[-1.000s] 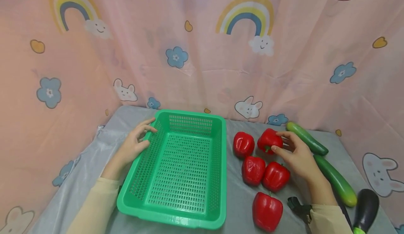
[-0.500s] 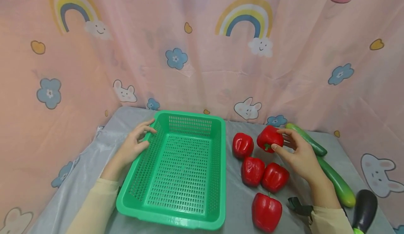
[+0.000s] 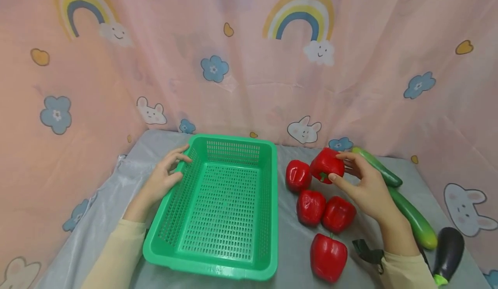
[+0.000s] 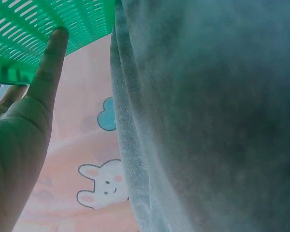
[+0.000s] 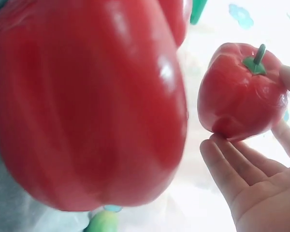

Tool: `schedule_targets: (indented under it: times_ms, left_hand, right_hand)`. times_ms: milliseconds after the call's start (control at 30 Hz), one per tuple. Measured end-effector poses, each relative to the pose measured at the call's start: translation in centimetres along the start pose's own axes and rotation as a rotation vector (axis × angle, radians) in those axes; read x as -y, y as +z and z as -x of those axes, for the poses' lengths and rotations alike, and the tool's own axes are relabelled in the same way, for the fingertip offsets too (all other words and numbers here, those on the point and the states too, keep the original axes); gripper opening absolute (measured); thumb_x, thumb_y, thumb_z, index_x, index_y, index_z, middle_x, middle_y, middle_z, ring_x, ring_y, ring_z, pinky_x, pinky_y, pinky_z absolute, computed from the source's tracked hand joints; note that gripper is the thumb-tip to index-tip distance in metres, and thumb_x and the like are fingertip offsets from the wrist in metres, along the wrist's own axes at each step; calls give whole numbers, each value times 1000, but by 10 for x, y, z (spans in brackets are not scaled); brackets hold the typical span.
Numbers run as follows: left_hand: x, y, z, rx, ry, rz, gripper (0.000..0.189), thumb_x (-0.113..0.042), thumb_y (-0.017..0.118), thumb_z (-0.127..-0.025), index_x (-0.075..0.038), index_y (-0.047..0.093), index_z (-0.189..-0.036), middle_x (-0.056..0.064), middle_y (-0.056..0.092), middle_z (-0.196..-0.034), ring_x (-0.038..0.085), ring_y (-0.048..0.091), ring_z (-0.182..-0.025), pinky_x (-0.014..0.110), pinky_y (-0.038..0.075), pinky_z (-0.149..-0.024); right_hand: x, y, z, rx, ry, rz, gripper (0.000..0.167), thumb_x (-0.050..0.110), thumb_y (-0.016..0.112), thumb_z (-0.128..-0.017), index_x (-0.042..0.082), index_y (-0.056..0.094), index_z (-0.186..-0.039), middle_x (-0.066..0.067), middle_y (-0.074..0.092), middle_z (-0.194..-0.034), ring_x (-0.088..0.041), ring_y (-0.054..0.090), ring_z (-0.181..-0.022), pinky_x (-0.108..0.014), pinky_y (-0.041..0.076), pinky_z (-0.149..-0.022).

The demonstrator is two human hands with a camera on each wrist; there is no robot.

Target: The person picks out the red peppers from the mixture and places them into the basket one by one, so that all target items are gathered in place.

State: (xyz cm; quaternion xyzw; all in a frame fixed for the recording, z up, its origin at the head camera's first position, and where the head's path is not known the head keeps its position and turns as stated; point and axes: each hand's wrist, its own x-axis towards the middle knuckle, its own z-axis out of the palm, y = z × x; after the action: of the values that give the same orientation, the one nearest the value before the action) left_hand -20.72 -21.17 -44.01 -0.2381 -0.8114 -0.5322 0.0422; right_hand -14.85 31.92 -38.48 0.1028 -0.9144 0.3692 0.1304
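With our left hand [image 3: 161, 177] we pinch the left rim of a green, rectangular, perforated plastic basket [image 3: 210, 271]; with our right hand [image 3: 365, 190], a glossy red, green-stemmed bell pepper [image 3: 326, 164], right of it, near four similar red peppers [image 3: 311, 207].

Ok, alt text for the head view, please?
A right hand holds a red bell pepper near four more peppers on grey cloth; the left hand touches a green basket. Two long green vegetables and an eggplant lie at frame right.
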Motion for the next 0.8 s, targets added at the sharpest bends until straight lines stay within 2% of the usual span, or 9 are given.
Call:
schedule_targets:
  times_ms: [300,400,533,633,800]
  left_hand:
    - [2,-1,0,2,5,-7,37,5,53,-94,4,65,-128,18,34,-174,48,23,-162,78,21,-122]
    - [2,-1,1,-2,6,-5,37,4,53,-93,4,65,-128,19,35,-174,49,23,-162,78,21,-122]
    - [3,-2,2,-10,10,-9,38,4,53,-92,5,65,-128,19,35,-173,49,25,-161,78,22,-122]
    - [2,-2,1,-8,13,-13,37,4,53,-93,5,64,-128,20,35,-173,50,25,-161,79,22,-121]
    - [1,-1,-1,3,7,-15,37,3,52,-94,6,63,-129,20,33,-174,50,24,-161,79,22,-121]
  right_hand:
    - [14,4,-7,23,-50,17,70,23,88,-91,9,55,-152,-15,63,-143,-42,62,-129,-4,39,-91]
    - [19,6,-10,39,-66,28,71,24,89,-90,10,56,-151,-14,63,-143,-40,62,-129,-9,43,-91]
    - [28,10,-17,56,-112,39,70,23,90,-89,9,57,-149,-12,65,-141,-39,63,-128,-37,59,-98]
    - [34,13,-22,67,-144,32,67,21,90,-90,8,57,-147,-12,66,-139,-38,63,-127,-62,58,-99]
    - [44,18,-29,84,-171,23,64,23,87,-92,8,57,-147,-12,65,-137,-38,63,-126,-67,57,-97]
